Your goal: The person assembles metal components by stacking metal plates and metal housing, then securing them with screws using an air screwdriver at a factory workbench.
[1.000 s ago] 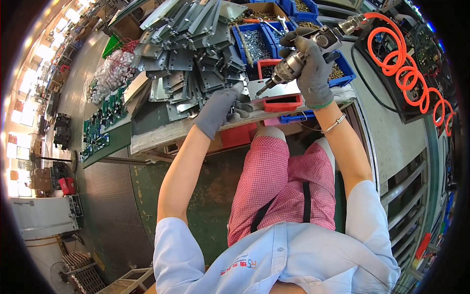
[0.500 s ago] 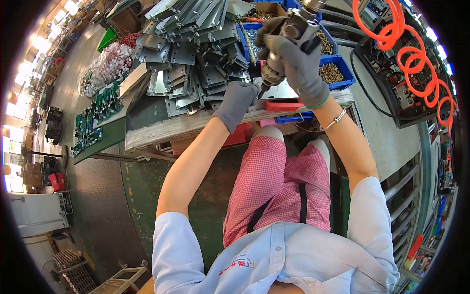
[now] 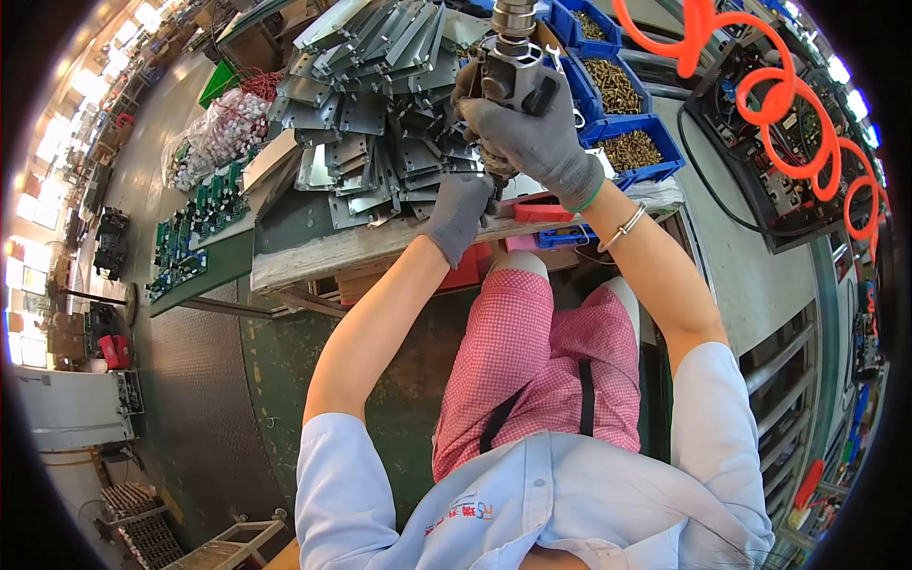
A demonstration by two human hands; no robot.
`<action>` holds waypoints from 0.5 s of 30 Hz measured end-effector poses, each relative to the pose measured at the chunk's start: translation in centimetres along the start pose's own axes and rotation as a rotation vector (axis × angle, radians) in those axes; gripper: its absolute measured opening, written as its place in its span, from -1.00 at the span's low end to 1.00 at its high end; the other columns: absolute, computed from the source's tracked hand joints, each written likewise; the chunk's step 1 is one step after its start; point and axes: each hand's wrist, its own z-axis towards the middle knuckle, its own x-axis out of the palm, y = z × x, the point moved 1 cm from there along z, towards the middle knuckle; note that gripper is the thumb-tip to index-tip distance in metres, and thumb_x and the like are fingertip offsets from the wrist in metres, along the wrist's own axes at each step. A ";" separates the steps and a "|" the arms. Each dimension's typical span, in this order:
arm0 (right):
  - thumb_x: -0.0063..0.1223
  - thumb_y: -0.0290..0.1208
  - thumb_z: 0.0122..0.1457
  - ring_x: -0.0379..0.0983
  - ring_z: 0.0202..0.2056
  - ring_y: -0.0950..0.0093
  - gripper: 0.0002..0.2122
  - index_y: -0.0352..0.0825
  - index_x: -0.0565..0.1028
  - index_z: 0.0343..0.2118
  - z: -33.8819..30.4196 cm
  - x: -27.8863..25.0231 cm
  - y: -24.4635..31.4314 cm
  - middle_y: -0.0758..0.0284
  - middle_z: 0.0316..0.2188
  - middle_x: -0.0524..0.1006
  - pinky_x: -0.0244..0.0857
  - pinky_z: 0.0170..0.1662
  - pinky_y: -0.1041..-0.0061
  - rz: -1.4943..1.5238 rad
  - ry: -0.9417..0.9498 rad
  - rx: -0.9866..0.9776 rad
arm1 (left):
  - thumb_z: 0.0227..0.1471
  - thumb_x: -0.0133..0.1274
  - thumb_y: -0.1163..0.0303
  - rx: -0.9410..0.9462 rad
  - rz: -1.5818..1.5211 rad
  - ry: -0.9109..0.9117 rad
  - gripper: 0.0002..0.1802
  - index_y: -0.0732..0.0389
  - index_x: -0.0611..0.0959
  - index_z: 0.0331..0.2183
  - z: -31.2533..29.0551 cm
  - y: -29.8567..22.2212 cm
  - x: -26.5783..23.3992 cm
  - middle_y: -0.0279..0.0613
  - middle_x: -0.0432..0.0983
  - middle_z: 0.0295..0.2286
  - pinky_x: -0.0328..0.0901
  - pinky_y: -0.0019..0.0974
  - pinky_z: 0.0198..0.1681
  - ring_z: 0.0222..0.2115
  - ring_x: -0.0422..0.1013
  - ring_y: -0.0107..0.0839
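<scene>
My right hand point(image 3: 546, 138), in a grey glove, wraps round a pneumatic screwdriver point(image 3: 513, 71) standing with its bit end down over the bench's front edge. My left hand point(image 3: 459, 214), gloved the same way, is closed right beside the bit end; what its fingers pinch is hidden. Just left of both hands rises a heap of bent metal plates point(image 3: 366, 119). A red object point(image 3: 539, 213) lies on the bench edge close to the tool's tip, and a blue bin of brass screws point(image 3: 632, 150) stands right of my right hand.
More blue bins of brass fasteners point(image 3: 613, 85) stand behind. A coiled orange hose point(image 3: 807, 152) hangs at the right above an opened black device point(image 3: 769, 142). Green circuit boards point(image 3: 195, 223) and a bag of white parts point(image 3: 218, 128) lie at the left. The wooden bench edge point(image 3: 313, 266) runs before my knees.
The screwdriver and my right hand have shifted left, and the tool now stands more upright. My left hand has moved slightly left and down, staying at the bit end.
</scene>
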 end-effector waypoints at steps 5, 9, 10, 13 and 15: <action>0.14 -0.45 -0.07 0.30 -0.54 0.75 -0.87 -0.32 0.48 -0.44 0.3 0.4 -0.3 0.52 -0.57 0.44 0.25 -0.46 0.68 0.033 -0.001 0.022 | 0.07 -0.13 0.40 0.044 -0.025 -0.020 -0.81 0.23 0.52 -0.49 1.1 1.0 -0.4 -0.32 0.34 -0.70 0.05 -0.47 -0.80 -0.80 0.21 -0.56; 0.18 -0.44 -0.06 0.34 -0.55 0.73 -0.82 -0.35 0.52 -0.37 0.5 -0.8 -0.4 0.50 -0.54 0.48 0.26 -0.48 0.67 0.189 0.007 0.026 | 0.09 -0.12 0.38 0.047 -0.025 0.009 -0.80 0.21 0.53 -0.50 0.6 0.9 0.0 -0.31 0.35 -0.70 0.03 -0.47 -0.81 -0.81 0.19 -0.57; 0.17 -0.45 -0.04 0.34 -0.58 0.70 -0.82 -0.38 0.52 -0.36 0.5 -1.0 0.4 0.46 -0.55 0.48 0.26 -0.52 0.64 0.179 0.035 0.027 | 0.10 -0.12 0.38 0.083 0.002 0.000 -0.79 0.20 0.53 -0.50 0.4 0.7 -0.1 -0.33 0.34 -0.71 0.01 -0.47 -0.81 -0.81 0.17 -0.58; 0.04 -0.50 0.04 0.31 -0.59 0.67 -0.79 -0.46 0.45 -0.25 -1.4 -2.3 3.5 0.33 -0.49 0.48 0.21 -0.54 0.62 0.350 0.089 0.074 | 0.07 0.01 0.31 0.100 -0.066 0.009 -0.77 0.19 0.54 -0.56 0.2 1.3 -0.9 -0.37 0.32 -0.74 0.02 -0.47 -0.76 -0.80 0.16 -0.60; 0.01 -0.49 0.08 0.30 -0.52 0.62 -0.78 -0.47 0.39 -0.22 -3.8 -3.1 5.1 0.27 -0.43 0.45 0.21 -0.52 0.60 0.414 0.050 0.101 | 0.03 0.10 0.26 0.141 -0.102 0.095 -0.76 0.19 0.55 -0.55 -2.0 0.5 -1.8 -0.43 0.31 -0.73 0.04 -0.51 -0.73 -0.78 0.16 -0.64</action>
